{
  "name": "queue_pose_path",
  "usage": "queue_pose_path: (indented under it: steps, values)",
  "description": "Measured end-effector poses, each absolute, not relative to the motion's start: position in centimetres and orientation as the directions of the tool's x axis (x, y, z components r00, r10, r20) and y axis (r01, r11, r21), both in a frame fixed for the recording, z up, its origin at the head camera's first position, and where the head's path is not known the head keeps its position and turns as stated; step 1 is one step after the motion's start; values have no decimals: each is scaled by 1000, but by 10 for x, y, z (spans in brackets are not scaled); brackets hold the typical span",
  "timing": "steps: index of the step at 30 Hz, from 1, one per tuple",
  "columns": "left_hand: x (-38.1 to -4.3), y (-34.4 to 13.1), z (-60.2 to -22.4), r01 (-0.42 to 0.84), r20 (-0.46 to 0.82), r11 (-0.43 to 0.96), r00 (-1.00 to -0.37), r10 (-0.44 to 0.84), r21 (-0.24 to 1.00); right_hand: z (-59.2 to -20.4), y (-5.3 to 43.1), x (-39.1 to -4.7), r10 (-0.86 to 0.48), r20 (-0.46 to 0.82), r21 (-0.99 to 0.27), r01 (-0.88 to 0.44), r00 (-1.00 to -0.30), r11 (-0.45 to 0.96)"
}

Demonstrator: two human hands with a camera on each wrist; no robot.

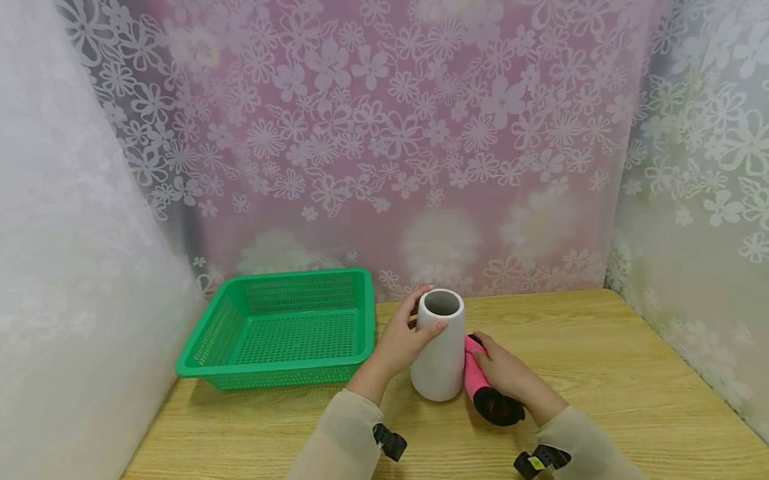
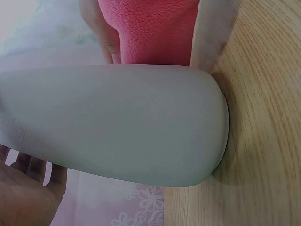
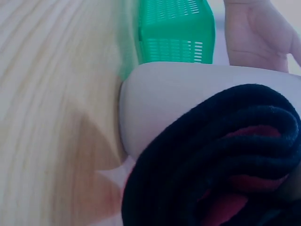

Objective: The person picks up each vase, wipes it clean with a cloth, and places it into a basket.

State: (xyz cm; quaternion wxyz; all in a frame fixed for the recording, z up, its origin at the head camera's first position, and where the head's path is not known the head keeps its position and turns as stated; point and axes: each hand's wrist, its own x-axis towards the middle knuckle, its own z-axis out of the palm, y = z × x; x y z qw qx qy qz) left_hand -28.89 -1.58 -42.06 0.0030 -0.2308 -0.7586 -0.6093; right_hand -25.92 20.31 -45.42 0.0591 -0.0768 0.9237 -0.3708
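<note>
A tall white vase (image 1: 435, 365) with an open round top stands upright on the wooden table. My left hand (image 1: 399, 342) grips it near its top, thumb on the near side and fingers round the far side. In my right hand (image 1: 508, 373) is a rolled pink fleece cloth (image 1: 475, 374), held against or close beside the vase's right side. The layered black end of the rolled cloth (image 3: 211, 155) faces the camera in the right wrist view. Behind the vase (image 2: 122, 125), the left wrist view shows the cloth's fuzzy pink side (image 2: 153, 30). The vase's inside bottom is hidden.
A green perforated plastic basket (image 1: 276, 367) stands on the table (image 1: 592, 389) to the left of the vase, with nothing visible in it. A pink flowered curtain (image 1: 397, 122) hangs behind the table, and pale sheets flank both sides.
</note>
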Motion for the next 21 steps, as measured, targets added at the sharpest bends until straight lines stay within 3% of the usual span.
queue_pose_path:
  steps: [12,21]
  values:
    - [-272,-18,-398,332,255,166,-896,364,929,-434,206,-251,-182,2,-671,-136,-983,729]
    - [-291,-18,-416,324,248,158,-895,370,933,-423,210,-247,-182,21,-660,-150,-983,736]
